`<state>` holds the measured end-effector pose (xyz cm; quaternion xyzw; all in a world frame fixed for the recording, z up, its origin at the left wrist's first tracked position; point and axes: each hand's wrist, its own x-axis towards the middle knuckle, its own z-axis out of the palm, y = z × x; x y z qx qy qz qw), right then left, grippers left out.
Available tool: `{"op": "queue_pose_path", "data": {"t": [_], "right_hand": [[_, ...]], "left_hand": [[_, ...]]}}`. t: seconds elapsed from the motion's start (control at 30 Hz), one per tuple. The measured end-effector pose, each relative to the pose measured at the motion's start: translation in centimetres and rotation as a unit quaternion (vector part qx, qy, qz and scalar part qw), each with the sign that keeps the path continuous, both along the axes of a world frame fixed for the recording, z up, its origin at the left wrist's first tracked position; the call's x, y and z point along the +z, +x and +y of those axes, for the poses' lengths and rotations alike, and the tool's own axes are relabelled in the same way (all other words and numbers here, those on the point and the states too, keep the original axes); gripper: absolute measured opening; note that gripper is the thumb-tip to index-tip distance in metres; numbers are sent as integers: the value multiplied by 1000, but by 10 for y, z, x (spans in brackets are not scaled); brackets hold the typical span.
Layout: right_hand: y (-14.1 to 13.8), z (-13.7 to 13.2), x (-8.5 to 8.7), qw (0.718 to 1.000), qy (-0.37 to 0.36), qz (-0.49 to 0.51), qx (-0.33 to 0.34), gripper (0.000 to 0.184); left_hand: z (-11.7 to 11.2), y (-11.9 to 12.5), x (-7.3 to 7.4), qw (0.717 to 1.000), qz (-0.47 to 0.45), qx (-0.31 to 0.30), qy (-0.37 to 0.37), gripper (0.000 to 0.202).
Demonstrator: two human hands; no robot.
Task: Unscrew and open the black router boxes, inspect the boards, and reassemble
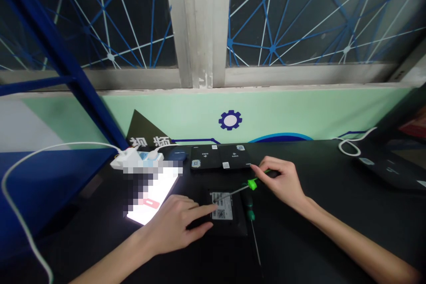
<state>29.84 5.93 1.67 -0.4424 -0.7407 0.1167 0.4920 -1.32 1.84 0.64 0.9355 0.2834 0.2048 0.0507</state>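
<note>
A flat black device (238,226) with a white printed label (226,213) lies in front of me on the black table. My left hand (178,222) reaches in from the left, index finger stretched onto the label's left edge and thumb apart. With my right hand (282,182) I grip a screwdriver (252,184), its handle bright green and black, mostly hidden by my fingers. Its thin shaft slants left and down, the tip ending at the label close to my left index fingertip. A second screwdriver (250,215), dark with green, lies along the device's right side.
Behind the device sit two flat black boxes (219,156) with stickers. To the left are a bright, partly blurred screen (159,191), a white power strip (133,158) and a white cable (20,217). Another black box (396,171) is at the far right.
</note>
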Motion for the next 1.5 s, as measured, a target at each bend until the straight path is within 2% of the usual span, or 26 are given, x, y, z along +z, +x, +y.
{"op": "queue_pose_path", "data": {"t": [0.5, 0.83, 1.07, 1.5], "right_hand": [[9, 9, -2, 999, -28, 10, -20, 41], [3, 6, -2, 999, -43, -3, -31, 42], [9, 9, -2, 998, -51, -4, -31, 43], [5, 7, -2, 997, -64, -6, -35, 43]], "left_hand": [[-2, -1, 1, 1000, -20, 0, 4, 31], [-3, -1, -1, 998, 50, 23, -11, 40], [-2, -2, -4, 998, 44, 51, -7, 41], [-4, -2, -4, 996, 60, 59, -20, 42]]}}
